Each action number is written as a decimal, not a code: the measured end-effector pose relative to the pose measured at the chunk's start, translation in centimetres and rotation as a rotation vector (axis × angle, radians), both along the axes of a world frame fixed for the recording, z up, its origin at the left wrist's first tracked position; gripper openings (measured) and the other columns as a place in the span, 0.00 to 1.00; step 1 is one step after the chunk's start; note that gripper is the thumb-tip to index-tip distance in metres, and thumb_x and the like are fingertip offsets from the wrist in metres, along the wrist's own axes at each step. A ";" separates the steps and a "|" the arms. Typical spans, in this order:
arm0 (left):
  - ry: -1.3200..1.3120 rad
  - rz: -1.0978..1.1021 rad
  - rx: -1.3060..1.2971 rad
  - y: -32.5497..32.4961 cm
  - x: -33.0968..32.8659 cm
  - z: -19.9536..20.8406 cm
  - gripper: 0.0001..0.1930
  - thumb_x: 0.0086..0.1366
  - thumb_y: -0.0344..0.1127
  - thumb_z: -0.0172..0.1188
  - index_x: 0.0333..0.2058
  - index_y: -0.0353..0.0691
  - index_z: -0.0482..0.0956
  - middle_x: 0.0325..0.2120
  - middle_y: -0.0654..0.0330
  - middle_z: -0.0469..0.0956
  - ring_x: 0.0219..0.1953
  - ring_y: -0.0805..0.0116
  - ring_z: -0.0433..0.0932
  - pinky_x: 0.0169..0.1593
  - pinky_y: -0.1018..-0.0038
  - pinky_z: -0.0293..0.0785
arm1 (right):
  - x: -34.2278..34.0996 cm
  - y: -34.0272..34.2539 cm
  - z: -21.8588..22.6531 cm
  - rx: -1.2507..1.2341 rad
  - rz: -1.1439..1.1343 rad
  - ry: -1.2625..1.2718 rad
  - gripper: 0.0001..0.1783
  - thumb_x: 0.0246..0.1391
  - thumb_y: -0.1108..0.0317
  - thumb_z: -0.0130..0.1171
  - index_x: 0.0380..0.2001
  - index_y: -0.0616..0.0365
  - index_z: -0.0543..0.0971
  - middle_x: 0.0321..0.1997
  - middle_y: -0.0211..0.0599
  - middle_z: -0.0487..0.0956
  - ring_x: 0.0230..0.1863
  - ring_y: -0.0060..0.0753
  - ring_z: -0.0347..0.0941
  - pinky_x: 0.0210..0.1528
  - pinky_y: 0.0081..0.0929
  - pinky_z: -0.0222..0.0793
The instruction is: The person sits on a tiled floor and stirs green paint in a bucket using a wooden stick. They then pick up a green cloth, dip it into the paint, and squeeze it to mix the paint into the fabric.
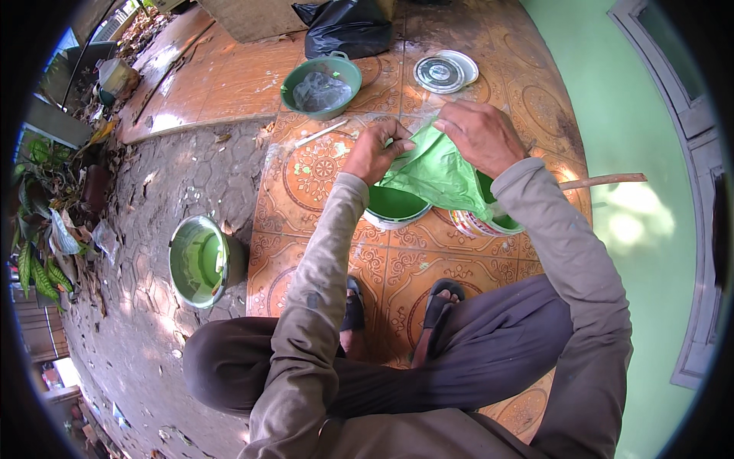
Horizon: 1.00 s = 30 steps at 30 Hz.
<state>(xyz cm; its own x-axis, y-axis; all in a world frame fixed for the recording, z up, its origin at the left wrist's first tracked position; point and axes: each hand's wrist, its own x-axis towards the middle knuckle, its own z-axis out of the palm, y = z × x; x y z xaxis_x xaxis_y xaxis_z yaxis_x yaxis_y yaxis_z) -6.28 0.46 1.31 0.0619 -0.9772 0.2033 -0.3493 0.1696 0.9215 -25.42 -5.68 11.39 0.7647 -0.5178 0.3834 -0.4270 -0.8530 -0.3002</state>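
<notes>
Between my two hands stretches a plastic bag [437, 174], thin, crumpled and coated in light green. My left hand [379, 150] is closed, pinching its upper left edge. The bag's upper right edge is gripped by the closed fingers of my right hand [483, 131]. Below, a white-rimmed bucket [394, 223] of green paint stands beneath the bag's left side. A second paint bucket [468, 224] with a colourful printed wall is under the right side, partly covered by the bag and my right sleeve. From behind that sleeve a brown wooden stick [604, 181] points toward the wall.
A paint-stained bucket [236, 258] sits on the paving at left. Farther off are a green basin [289, 99] holding clear plastic, round lids [440, 74] and a black plastic bag [348, 32]. A thin white stick [321, 132] lies on the tiles. The green wall [612, 252] bounds the right.
</notes>
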 end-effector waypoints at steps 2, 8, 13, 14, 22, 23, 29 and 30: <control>0.018 -0.004 0.013 0.0 0.2 -0.5 0.08 0.56 0.31 0.66 0.31 0.35 0.77 0.28 0.62 0.78 0.33 0.74 0.74 0.41 0.74 0.70 | 0.3 0.2 0.1 -0.011 0.021 0.001 0.08 0.54 0.68 0.58 0.29 0.62 0.75 0.28 0.46 0.75 0.30 0.50 0.73 0.33 0.39 0.68; 0.238 -0.079 -0.147 -0.1 0.0 0.9 0.12 0.53 0.34 0.69 0.29 0.35 0.77 0.25 0.60 0.75 0.34 0.69 0.72 0.41 0.72 0.68 | 0.0 -0.2 0.1 -0.026 0.028 -0.002 0.08 0.54 0.67 0.58 0.30 0.62 0.75 0.27 0.45 0.74 0.29 0.50 0.72 0.32 0.39 0.68; 0.017 -0.033 -0.165 -0.9 -0.6 1.6 0.14 0.53 0.37 0.69 0.28 0.32 0.77 0.26 0.56 0.75 0.33 0.63 0.74 0.41 0.71 0.68 | 0.4 0.2 0.0 -0.063 0.052 -0.005 0.09 0.54 0.67 0.58 0.30 0.62 0.74 0.26 0.45 0.73 0.28 0.50 0.71 0.32 0.39 0.67; 0.021 -0.030 -0.165 -0.8 -0.7 0.9 0.13 0.54 0.37 0.69 0.28 0.32 0.77 0.26 0.56 0.75 0.33 0.63 0.74 0.41 0.71 0.68 | 0.3 0.1 -0.1 -0.080 0.054 -0.018 0.08 0.54 0.67 0.58 0.30 0.61 0.74 0.26 0.45 0.73 0.28 0.50 0.71 0.31 0.39 0.67; 0.297 -0.038 -0.077 -0.3 -0.5 -1.0 0.09 0.60 0.33 0.63 0.34 0.33 0.77 0.26 0.62 0.76 0.31 0.74 0.71 0.38 0.75 0.68 | -0.2 -0.6 0.4 0.399 -0.131 0.038 0.17 0.50 0.54 0.62 0.29 0.58 0.76 0.30 0.39 0.79 0.35 0.44 0.76 0.37 0.39 0.69; 0.314 -0.040 -0.067 -0.3 -0.5 -1.1 0.08 0.61 0.33 0.62 0.34 0.33 0.77 0.26 0.64 0.76 0.31 0.76 0.71 0.37 0.77 0.68 | -0.7 -1.0 -0.1 0.411 -0.124 0.096 0.18 0.49 0.53 0.63 0.30 0.58 0.76 0.30 0.39 0.79 0.35 0.43 0.76 0.38 0.39 0.69; 0.485 0.013 -0.011 0.0 -0.4 -2.1 0.08 0.64 0.33 0.60 0.33 0.33 0.78 0.26 0.69 0.74 0.29 0.80 0.67 0.33 0.81 0.65 | -1.2 -0.7 -0.9 0.206 -0.085 0.237 0.14 0.53 0.60 0.58 0.36 0.59 0.76 0.26 0.43 0.76 0.29 0.43 0.72 0.34 0.40 0.66; 0.476 0.023 -0.006 -0.1 -0.3 -2.2 0.08 0.63 0.33 0.60 0.33 0.33 0.78 0.26 0.68 0.73 0.29 0.80 0.67 0.33 0.80 0.65 | -1.2 -0.8 -1.2 0.141 -0.085 0.250 0.13 0.54 0.60 0.57 0.36 0.59 0.76 0.27 0.45 0.76 0.31 0.47 0.73 0.35 0.42 0.66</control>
<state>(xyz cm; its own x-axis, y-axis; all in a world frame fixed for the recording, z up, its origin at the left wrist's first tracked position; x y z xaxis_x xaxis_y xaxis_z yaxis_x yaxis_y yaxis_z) -6.53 0.41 -0.93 0.1711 -0.9733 0.1530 0.1082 0.1729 0.9790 -26.64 -6.44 10.22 0.7777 -0.6192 0.1085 -0.5710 -0.7679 -0.2902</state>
